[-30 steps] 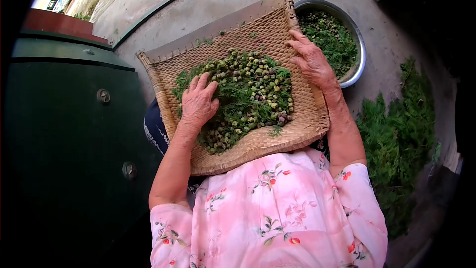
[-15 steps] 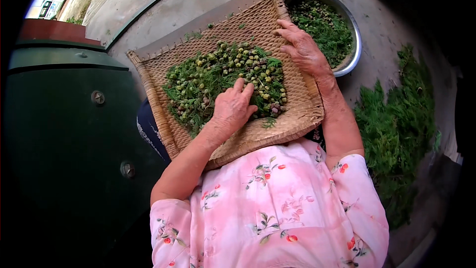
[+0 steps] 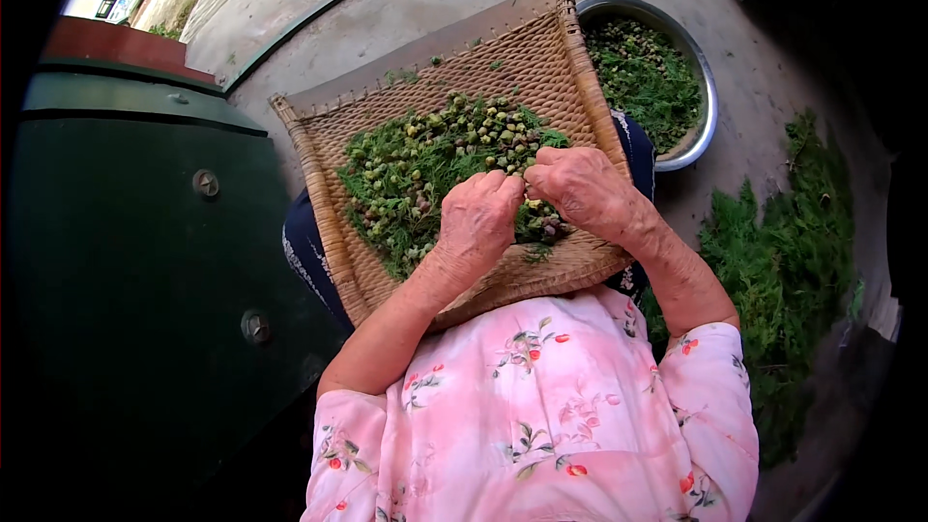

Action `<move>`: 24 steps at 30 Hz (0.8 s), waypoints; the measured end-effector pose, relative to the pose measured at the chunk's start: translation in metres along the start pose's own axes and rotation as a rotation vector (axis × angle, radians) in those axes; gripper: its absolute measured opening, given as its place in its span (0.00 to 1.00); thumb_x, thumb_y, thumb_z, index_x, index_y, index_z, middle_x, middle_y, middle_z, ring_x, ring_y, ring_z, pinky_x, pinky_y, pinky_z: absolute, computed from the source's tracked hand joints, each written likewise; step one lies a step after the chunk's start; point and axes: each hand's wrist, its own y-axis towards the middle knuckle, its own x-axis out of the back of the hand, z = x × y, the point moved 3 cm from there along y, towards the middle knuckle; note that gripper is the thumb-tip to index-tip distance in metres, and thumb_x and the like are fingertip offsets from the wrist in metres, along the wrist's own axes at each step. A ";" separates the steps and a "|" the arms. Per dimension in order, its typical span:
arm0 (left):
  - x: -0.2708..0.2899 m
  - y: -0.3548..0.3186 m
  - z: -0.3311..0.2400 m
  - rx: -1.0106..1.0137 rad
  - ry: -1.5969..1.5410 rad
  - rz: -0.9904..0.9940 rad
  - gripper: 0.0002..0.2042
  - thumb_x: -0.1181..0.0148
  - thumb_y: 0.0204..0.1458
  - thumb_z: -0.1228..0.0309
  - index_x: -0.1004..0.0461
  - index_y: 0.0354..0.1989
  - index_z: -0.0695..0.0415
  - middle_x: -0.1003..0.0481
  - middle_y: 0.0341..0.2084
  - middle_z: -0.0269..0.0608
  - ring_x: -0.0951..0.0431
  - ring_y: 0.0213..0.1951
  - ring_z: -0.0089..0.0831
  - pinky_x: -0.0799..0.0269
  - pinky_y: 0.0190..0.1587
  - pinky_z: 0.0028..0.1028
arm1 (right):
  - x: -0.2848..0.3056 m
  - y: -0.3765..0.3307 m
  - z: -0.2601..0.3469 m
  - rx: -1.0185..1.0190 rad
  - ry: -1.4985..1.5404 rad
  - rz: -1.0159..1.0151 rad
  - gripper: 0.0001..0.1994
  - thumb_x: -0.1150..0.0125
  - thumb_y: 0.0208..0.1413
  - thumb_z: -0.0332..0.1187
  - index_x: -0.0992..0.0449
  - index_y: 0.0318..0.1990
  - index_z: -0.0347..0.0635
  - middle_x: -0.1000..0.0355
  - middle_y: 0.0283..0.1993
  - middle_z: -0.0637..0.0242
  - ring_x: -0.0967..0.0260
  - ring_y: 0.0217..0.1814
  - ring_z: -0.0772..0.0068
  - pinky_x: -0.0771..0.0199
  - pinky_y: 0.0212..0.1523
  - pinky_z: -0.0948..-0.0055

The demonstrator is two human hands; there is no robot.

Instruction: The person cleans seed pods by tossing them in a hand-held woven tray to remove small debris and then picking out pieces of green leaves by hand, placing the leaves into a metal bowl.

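A woven wicker winnowing basket (image 3: pixel 536 63) rests across my lap, tilted, its flat edge on the far side. In it lies a heap of small green and purplish round cones (image 3: pixel 454 126) mixed with feathery green sprigs (image 3: pixel 391 222). Over the near right part of the heap, my left hand (image 3: pixel 480 217) and my right hand (image 3: pixel 585 191) meet with their fingertips together. Both are closed in a pinch. What sits between the fingertips is too small and covered to make out.
Beyond the basket's right side, a round metal basin (image 3: pixel 709 101) on the concrete floor holds more cones and greenery. Cut green branches (image 3: pixel 778 261) lie in a pile at the right. Close on the left stands a dark green metal door panel (image 3: pixel 126 251) with studs.
My right hand has left the basket's right rim and come in over the heap. My left hand, its fingers formerly spread on the cones, has closed and meets it.
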 end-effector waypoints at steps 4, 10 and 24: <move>0.028 -0.014 0.038 0.207 0.040 0.042 0.32 0.34 0.41 0.72 0.38 0.58 0.57 0.34 0.54 0.50 0.32 0.53 0.48 0.34 0.53 0.36 | 0.015 -0.006 -0.019 -0.059 0.103 -0.151 0.05 0.39 0.49 0.28 0.27 0.30 0.36 0.31 0.28 0.59 0.31 0.31 0.55 0.32 0.32 0.64; 0.050 -0.067 0.110 0.652 0.184 0.375 0.47 0.27 0.33 0.66 0.49 0.64 0.60 0.37 0.53 0.59 0.34 0.53 0.52 0.36 0.54 0.39 | 0.045 -0.042 -0.080 -0.275 1.604 -1.059 0.10 0.42 0.58 0.34 0.26 0.42 0.37 0.27 0.33 0.66 0.32 0.27 0.80 0.30 0.27 0.80; 0.019 -0.023 0.074 0.454 -0.060 0.151 0.36 0.36 0.40 0.75 0.45 0.60 0.63 0.41 0.54 0.52 0.36 0.53 0.50 0.37 0.54 0.38 | 0.014 -0.016 -0.036 -0.298 0.498 -0.541 0.15 0.38 0.49 0.26 0.27 0.45 0.33 0.28 0.42 0.53 0.28 0.39 0.60 0.29 0.41 0.72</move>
